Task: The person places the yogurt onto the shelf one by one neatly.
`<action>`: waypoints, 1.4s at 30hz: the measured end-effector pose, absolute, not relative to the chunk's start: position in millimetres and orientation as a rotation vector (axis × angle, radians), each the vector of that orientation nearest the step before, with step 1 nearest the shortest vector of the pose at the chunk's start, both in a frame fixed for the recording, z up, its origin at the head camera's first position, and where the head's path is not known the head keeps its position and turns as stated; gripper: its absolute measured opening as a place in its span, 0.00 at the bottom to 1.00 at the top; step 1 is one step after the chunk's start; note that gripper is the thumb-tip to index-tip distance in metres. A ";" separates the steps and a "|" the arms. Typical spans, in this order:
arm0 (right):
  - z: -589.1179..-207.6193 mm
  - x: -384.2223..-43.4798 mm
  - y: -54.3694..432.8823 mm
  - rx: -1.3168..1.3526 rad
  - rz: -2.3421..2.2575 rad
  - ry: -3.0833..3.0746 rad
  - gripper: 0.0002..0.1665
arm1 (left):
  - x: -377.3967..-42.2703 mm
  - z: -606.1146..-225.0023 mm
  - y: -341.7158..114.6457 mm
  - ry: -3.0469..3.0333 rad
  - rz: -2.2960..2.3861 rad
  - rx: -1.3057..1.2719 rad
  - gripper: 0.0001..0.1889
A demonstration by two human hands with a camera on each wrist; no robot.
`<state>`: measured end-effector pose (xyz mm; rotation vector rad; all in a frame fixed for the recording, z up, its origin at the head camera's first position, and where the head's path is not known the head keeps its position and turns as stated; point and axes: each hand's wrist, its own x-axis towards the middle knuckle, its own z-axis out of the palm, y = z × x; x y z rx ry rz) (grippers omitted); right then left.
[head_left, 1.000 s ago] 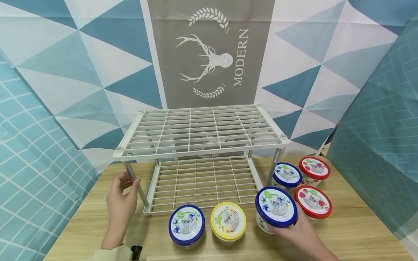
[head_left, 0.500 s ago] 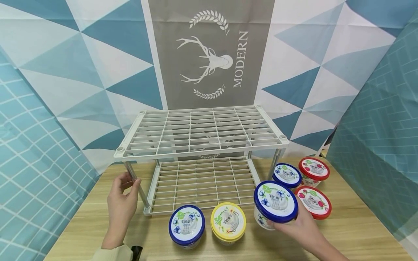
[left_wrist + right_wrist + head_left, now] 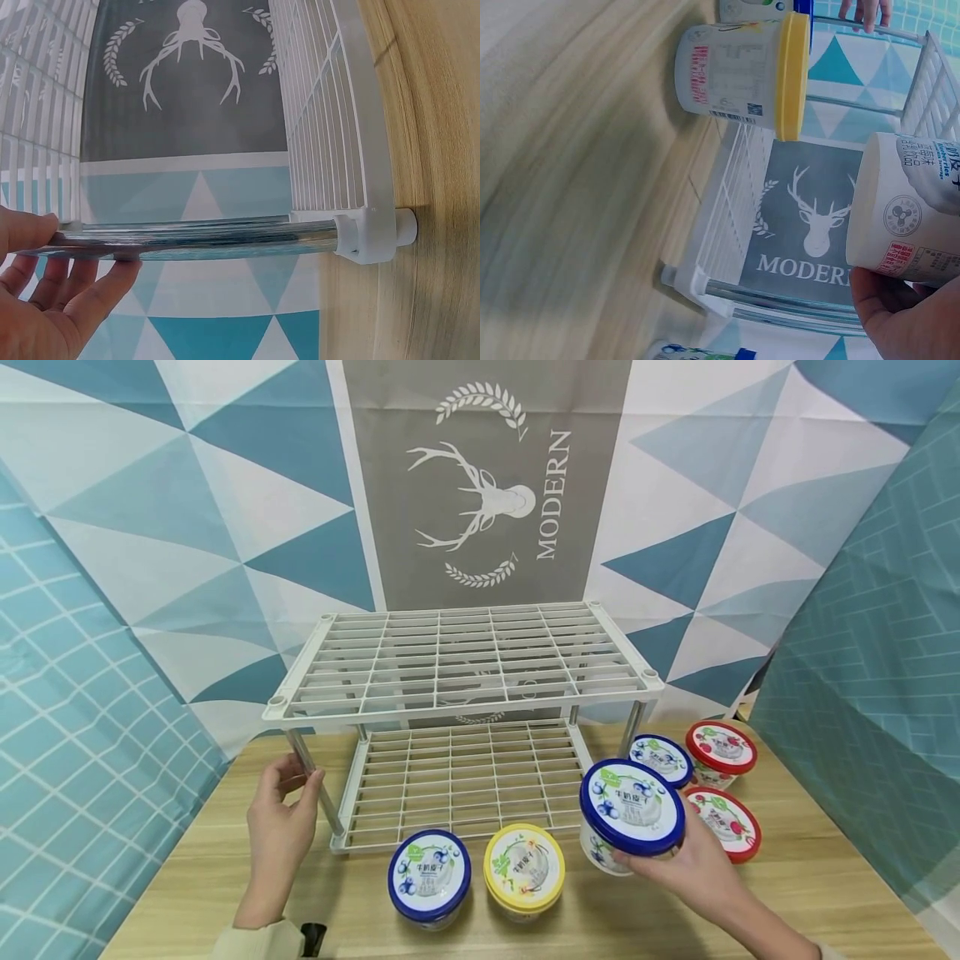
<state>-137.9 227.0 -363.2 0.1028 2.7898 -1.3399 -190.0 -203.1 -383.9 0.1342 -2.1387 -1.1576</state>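
My right hand (image 3: 693,864) grips a blue-lidded tub (image 3: 633,806) from its right side and holds it off the table. The tub's underside and printed wall show in the right wrist view, the thumb against it. My left hand (image 3: 281,835) holds the front left metal post (image 3: 202,238) of a white two-tier rack (image 3: 461,714), thumb on one side and fingers on the other. In front of the rack stand another blue-lidded tub (image 3: 429,877) and a yellow-lidded tub (image 3: 524,870).
Right of the rack stand a third blue-lidded tub (image 3: 660,762), partly hidden, and two red-lidded tubs, one behind (image 3: 722,747) and one nearer (image 3: 723,822). A patterned cloth (image 3: 480,485) hangs behind the wooden table (image 3: 195,885).
My right hand has raised the blue-lidded tub and moved it slightly left and forward, toward the rack. The left hand stays at the post. The other tubs have not moved.
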 end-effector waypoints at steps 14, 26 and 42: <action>-346.8 -141.3 221.7 -0.071 -1.419 2.860 0.58 | -190.1 -384.6 -203.7 -2.138 -1.162 0.129 0.15; -337.0 -142.3 219.1 -0.106 -1.411 2.862 0.59 | -190.7 -386.5 -204.1 -2.134 -1.148 0.129 0.15; -316.9 -141.8 217.8 -0.258 -1.496 2.906 0.55 | -189.3 -384.2 -203.1 -2.132 -1.133 0.119 0.14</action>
